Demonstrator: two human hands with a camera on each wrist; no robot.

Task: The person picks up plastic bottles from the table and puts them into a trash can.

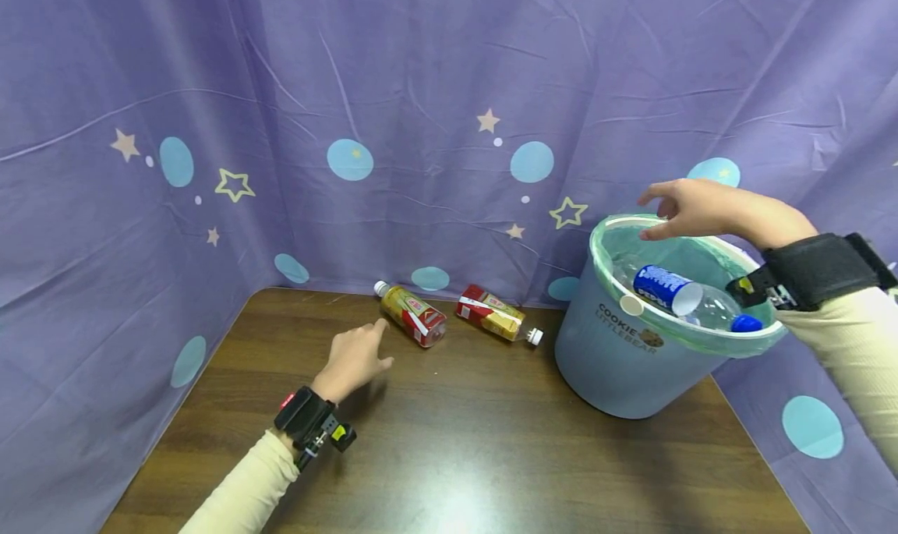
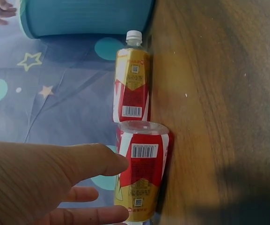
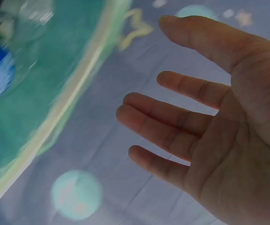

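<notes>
My left hand [image 1: 353, 359] hovers over the table beside a red and yellow labelled drink bottle [image 1: 414, 314] with a white cap, its fingers spread and holding nothing. In the left wrist view the thumb overlaps that bottle's label. A second bottle of the same kind [image 1: 494, 313] lies to its right, cap toward the bin. Above the rim of a blue-grey bin [image 1: 610, 362] my right hand [image 1: 701, 206] is raised, fingers loosely bent and nothing in them. Inside the bin, a clear bottle with a blue label [image 1: 662, 287] and blue cap lies on top.
A pale green liner bag [image 1: 730, 343] folds over the bin's rim. The brown wooden table [image 1: 435, 433] reaches back to a purple curtain [image 1: 421, 74] with stars and dots, which also hangs at both sides.
</notes>
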